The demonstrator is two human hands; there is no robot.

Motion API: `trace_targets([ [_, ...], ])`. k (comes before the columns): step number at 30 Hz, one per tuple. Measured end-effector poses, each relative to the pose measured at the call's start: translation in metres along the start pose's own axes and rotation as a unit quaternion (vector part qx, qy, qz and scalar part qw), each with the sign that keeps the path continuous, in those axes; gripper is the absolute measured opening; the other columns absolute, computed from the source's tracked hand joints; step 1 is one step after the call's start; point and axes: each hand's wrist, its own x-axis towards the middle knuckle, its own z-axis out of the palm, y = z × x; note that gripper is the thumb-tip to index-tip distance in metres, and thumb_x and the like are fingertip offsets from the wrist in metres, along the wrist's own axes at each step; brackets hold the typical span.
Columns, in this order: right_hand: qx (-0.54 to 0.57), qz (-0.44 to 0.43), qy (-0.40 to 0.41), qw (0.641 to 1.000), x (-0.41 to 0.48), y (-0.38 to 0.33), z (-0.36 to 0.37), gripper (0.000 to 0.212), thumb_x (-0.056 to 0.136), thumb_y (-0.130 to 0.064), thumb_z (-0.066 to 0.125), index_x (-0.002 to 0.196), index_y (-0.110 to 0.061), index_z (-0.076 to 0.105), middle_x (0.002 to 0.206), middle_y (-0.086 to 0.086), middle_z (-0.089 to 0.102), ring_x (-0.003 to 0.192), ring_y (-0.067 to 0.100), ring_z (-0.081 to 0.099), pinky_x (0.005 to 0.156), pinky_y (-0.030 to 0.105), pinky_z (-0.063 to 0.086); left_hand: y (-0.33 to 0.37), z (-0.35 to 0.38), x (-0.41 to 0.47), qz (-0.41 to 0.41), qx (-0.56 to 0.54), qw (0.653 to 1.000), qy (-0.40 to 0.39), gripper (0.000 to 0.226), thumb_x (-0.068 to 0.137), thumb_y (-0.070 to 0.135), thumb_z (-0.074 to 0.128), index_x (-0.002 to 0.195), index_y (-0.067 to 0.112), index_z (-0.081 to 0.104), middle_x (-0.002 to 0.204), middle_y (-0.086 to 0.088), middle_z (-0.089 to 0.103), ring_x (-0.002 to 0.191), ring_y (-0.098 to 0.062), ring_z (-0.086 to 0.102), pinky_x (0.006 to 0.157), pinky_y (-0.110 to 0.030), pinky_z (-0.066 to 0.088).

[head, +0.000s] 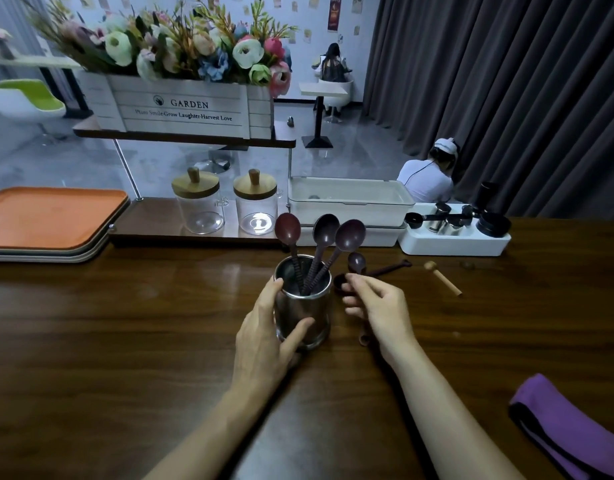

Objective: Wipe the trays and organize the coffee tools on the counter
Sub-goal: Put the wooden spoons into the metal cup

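Head view: left hand (271, 337) wraps the steel cup (316, 303) mid-tabletop (125, 323), three long spoons (326, 227) standing inside; right hand (381, 306) pinches a small brown scoop (339, 283) just beside it. Scoop looks light and stiff, best held by its handle; cup probably slick.

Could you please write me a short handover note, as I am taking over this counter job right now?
Left hand: grips the metal cup, upright on the counter.
Right hand: holds a small dark scoop beside the cup.
Done: three long spoons stand in the cup; trays stacked far left.
Left: drop in the held scoop, then the other scoop and the wooden tool lying right of the cup. Whether the trays are wiped cannot be told; the purple cloth lies near right.
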Motion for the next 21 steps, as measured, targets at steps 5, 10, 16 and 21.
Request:
trace_targets([
  [5,-0.191,-0.006,0.086,0.978,0.031,0.019,-0.023,0.027,0.099,-0.024,0.062,0.123,-0.021,0.071,0.091,-0.004,0.073,0.075,0.011,0.069,0.06,0.022,0.056,0.011,0.006,-0.006,-0.032,0.002,0.999,0.015,0.08,0.083,0.06,0.064,0.15,0.039,0.024,0.144,-0.006,0.058,0.122,-0.025,0.063,0.093,-0.034,0.049],
  [10,-0.294,-0.024,0.038,0.955,0.049,0.026,-0.022,0.043,0.095,-0.031,0.067,0.136,-0.025,0.057,0.094,-0.009,0.061,0.104,0.017,0.057,0.091,0.04,0.051,0.023,0.017,-0.013,-0.037,0.038,0.998,0.037,0.081,0.086,0.052,0.07,0.15,0.033,0.023,0.144,-0.009,0.057,0.122,-0.027,0.063,0.089,-0.034,0.051],
  [16,-0.299,-0.003,-0.017,0.954,0.062,0.026,-0.022,0.049,0.094,-0.029,0.068,0.14,-0.028,0.051,0.084,-0.013,0.064,0.105,0.023,0.063,0.086,0.038,0.049,0.044,0.027,-0.017,-0.069,0.069,0.994,0.059,0.08,0.079,0.052,0.072,0.143,0.033,0.028,0.148,-0.003,0.05,0.109,-0.03,0.068,0.071,-0.043,0.059],
  [21,-0.207,-0.01,-0.04,0.978,0.062,0.023,-0.029,0.052,0.093,-0.019,0.069,0.143,-0.021,0.054,0.075,-0.006,0.069,0.092,0.018,0.065,0.085,0.037,0.051,0.049,0.019,-0.015,-0.069,0.066,0.993,0.064,0.073,0.085,0.065,0.064,0.143,0.032,0.034,0.159,0.01,0.033,0.103,-0.024,0.069,0.068,-0.04,0.058],
])
